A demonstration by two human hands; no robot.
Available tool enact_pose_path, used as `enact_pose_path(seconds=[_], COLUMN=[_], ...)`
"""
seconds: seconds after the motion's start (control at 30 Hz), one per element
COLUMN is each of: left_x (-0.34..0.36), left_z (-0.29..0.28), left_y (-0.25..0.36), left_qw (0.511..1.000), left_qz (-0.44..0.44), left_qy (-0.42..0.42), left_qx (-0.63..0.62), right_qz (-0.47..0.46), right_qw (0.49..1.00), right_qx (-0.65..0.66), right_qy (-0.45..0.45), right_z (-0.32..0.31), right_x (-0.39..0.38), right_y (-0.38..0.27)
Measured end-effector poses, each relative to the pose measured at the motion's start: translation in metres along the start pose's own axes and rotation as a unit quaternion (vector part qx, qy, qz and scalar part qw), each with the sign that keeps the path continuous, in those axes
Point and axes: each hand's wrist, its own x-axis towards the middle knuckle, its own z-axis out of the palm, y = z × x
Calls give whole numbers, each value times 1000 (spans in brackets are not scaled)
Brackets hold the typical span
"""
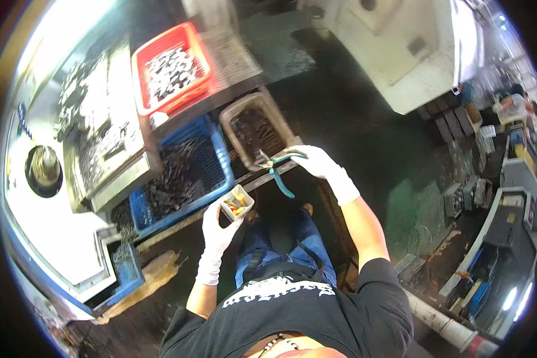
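Observation:
My left hand (217,229), in a white glove, is closed round a small pale square cup (247,200). Inside the cup lie several small yellow and red pieces (237,206), too small to name. To the right of it, my gloved right hand (317,162) grips one handle of a pair of pliers (272,165) with teal handles. The pliers' handles are spread apart, and their jaws point left, over the near edge of a tan basket (228,122) holding dark pieces. Cup and pliers are apart from each other.
A red basket (138,71) of shiny metal pieces stands on a worn bench (232,59) at the upper left. Beneath it is a blue crate (225,170) with dark strips. A white machine (59,238) flanks the left; a large pale cabinet (394,65) stands far right. Another person (513,107) is at the right edge.

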Motion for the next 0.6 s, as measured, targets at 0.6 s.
enact_pose_path(seconds=[0.6], left_x=[64], left_z=[364], left_y=[324], left_qw=[784], left_qz=[433], left_qy=[-440], left_qx=[-72], right_qz=[-46], right_qw=[683], right_qx=[289], right_qy=[669], right_z=[-186], right_x=[-339], right_y=[133])
